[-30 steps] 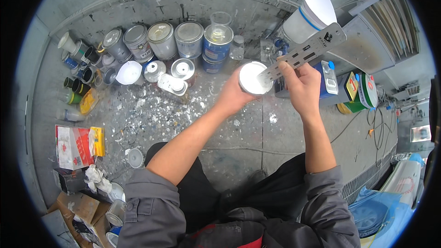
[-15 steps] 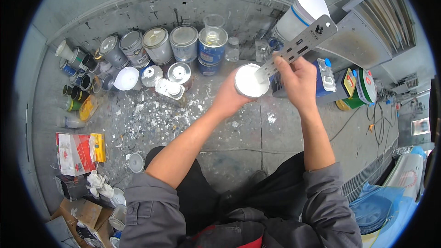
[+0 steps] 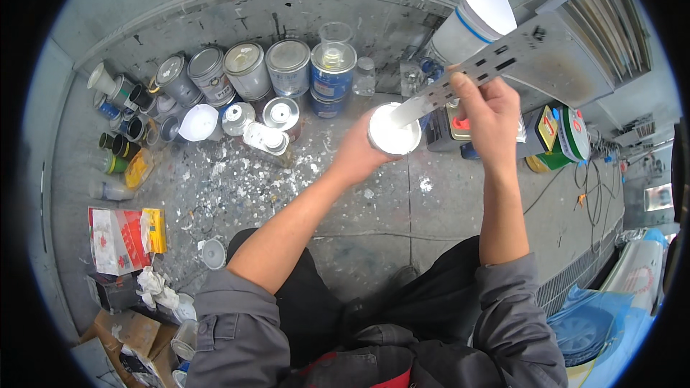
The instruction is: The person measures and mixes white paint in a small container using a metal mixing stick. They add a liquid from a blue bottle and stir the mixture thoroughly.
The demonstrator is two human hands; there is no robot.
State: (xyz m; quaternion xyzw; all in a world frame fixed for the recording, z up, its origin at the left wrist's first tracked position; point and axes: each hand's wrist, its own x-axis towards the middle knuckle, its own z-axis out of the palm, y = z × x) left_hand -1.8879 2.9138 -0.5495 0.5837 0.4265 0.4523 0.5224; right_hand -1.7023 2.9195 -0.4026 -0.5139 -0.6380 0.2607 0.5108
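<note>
My left hand [image 3: 354, 152] is wrapped round a round cup of white liquid [image 3: 384, 140], held upright above the paint-spattered floor [image 3: 424, 201]. My right hand [image 3: 489, 118] grips a long grey flat strip [image 3: 496, 57] with black slots and holes between thumb and fingers. The strip slants down to the left, its lower end coated white and dipped in the cup. Its upper part is slightly blurred. Behind the cup and my right hand are rectangular metal cans [image 3: 443, 140] with coloured caps.
Paint cans [image 3: 287, 72], small cups and bottles line the wall. A white bucket [image 3: 456, 32] and board rack stand back right. A red-white box [image 3: 118, 241] and cardboard [image 3: 126, 327] lie left, hoses [image 3: 596, 194] and blue plastic sheeting [image 3: 582, 330] right.
In the last half second my right hand has moved right and up, shifting the strip's lower end leftward within the cup. My left hand stays almost still.
</note>
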